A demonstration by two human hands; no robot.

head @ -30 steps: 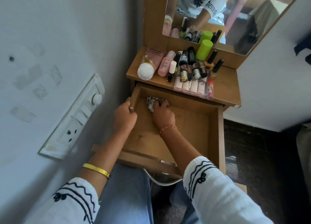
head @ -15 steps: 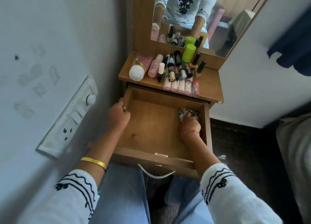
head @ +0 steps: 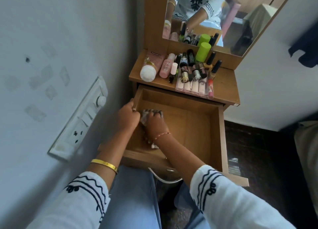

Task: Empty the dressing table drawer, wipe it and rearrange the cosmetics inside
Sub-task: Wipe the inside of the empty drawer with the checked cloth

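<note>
A head-worn camera looks down at an open brown wooden drawer (head: 197,125) pulled out from a small wooden dressing table. The drawer holds no cosmetics; only the person's hands and a cloth are in it. The right hand (head: 155,123) presses a crumpled patterned grey-and-white cloth (head: 146,116) against the drawer floor near the left wall, its grip curled down over the cloth, with part of the cloth showing under the wrist. The left hand (head: 126,116) grips the top edge of the drawer's left wall, fingers closed over it, just beside the right hand. On the wooden counter (head: 223,87) above the drawer, the cosmetics stand and lie crowded along the back edge and centre: a large pink bottle with a white cap (head: 150,66) lying near the left edge, a smaller pink bottle (head: 166,66), a lime-green cylindrical container (head: 203,51) against the mirror (head: 240,22), dark nail-polish bottles (head: 216,68), and a clear tray of pale lipstick tubes (head: 192,86) at the front edge. A white switchboard (head: 80,120) is fixed to the grey wall on the left.
</note>
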